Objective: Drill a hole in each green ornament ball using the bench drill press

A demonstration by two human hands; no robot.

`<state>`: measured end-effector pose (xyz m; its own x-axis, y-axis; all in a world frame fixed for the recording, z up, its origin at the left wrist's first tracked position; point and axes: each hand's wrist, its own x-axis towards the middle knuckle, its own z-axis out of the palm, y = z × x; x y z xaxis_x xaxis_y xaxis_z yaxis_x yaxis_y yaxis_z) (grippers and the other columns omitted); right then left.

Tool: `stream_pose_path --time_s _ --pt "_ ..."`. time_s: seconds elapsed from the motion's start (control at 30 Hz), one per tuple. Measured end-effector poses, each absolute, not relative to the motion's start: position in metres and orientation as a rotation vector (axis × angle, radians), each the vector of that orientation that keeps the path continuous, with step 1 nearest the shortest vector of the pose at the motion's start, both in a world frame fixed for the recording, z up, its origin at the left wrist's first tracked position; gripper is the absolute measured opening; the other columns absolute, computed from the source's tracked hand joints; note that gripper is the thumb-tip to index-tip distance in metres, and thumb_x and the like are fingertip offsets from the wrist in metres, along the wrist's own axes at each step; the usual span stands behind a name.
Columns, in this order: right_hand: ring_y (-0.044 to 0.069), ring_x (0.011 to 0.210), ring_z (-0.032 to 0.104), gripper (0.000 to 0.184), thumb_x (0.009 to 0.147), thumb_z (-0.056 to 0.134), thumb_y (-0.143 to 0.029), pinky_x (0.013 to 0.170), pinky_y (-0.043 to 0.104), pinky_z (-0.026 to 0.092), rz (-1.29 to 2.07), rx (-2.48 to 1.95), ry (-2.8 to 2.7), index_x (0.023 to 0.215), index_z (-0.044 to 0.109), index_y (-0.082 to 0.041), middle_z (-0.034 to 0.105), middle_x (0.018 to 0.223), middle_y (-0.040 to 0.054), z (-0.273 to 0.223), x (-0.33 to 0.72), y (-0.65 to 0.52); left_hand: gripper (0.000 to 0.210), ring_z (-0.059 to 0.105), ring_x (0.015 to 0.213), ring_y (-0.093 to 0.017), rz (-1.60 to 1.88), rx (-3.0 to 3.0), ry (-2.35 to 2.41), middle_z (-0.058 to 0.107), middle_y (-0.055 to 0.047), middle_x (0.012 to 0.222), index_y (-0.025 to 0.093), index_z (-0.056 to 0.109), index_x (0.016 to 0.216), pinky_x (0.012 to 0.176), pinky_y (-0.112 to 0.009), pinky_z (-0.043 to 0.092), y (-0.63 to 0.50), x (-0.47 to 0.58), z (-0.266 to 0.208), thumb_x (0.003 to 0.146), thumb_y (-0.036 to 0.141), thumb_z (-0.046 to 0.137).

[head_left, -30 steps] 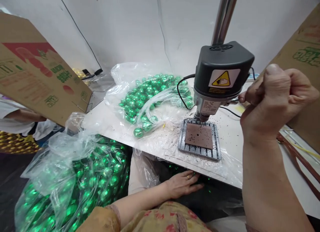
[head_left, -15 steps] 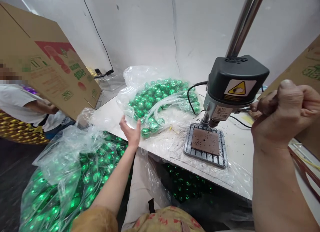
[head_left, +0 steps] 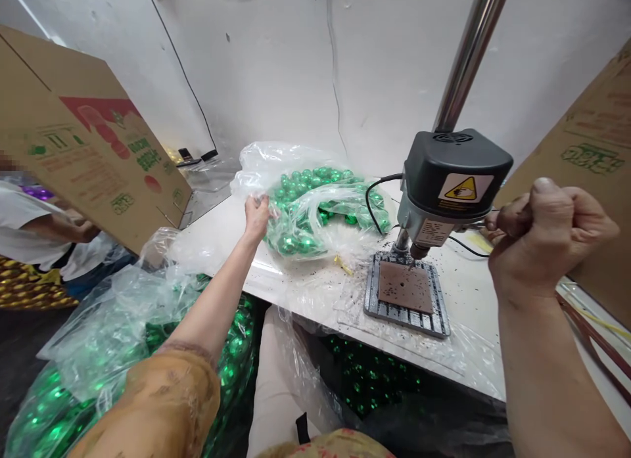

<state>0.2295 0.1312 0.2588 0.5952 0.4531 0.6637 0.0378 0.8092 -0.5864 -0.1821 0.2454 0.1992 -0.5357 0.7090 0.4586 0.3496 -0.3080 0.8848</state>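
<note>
On the white table a clear plastic bag lies open with shiny green balls in it. My left hand is closed on the near left edge of this bag. A small bench drill press stands to the right, and my right hand is in a fist around its feed handle, most of which the fingers hide. Beneath the drill chuck, a brown board with a small hole lies on the slotted metal base. No ball sits on the board.
A large bag of green balls stands at the lower left, with more balls under the table. A cardboard box is at left near another person; a second carton stands right. Dark shavings surround the drill base.
My left hand has gone from open beside the balls to closed on the bag's edge, farther up the table. The bag's near side is drawn up around the balls. My right hand stays on the handle.
</note>
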Motion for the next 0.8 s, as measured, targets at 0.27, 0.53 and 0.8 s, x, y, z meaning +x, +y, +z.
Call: stream_pose_path --time_s 0.27,0.53,0.8 --pt "0.006 0.038 0.028 0.04 0.078 0.063 -0.026 0.041 0.03 0.03 0.24 -0.596 -0.911 0.051 0.034 -0.023 0.033 0.041 -0.0093 0.259 0.227 0.13 0.044 0.073 0.078 -0.016 2.012 1.429 0.952 0.067 -0.001 0.092 0.022 0.059 0.1 0.073 -0.031 0.066 0.272 -0.133 0.258 0.082 0.057 0.078" --pt "0.006 0.038 0.027 0.04 0.076 0.064 -0.027 0.038 0.028 0.028 0.231 -0.584 -0.908 0.05 0.033 -0.023 0.032 0.04 -0.0095 0.262 0.225 0.13 0.011 0.074 0.105 -0.021 1.902 1.227 0.745 0.072 0.0 0.119 0.028 0.062 0.104 0.093 -0.043 0.065 0.255 -0.156 0.276 0.098 0.037 0.064" --pt "0.005 0.034 0.026 0.041 0.073 0.066 -0.03 0.037 0.026 0.028 0.245 -0.594 -0.867 0.049 0.033 -0.022 0.031 0.038 -0.0101 0.264 0.223 0.128 0.05 0.069 0.119 -0.026 1.812 1.529 1.067 0.063 -0.009 0.139 0.03 0.059 0.128 0.095 -0.045 0.061 0.265 -0.157 0.268 0.095 0.067 0.056"
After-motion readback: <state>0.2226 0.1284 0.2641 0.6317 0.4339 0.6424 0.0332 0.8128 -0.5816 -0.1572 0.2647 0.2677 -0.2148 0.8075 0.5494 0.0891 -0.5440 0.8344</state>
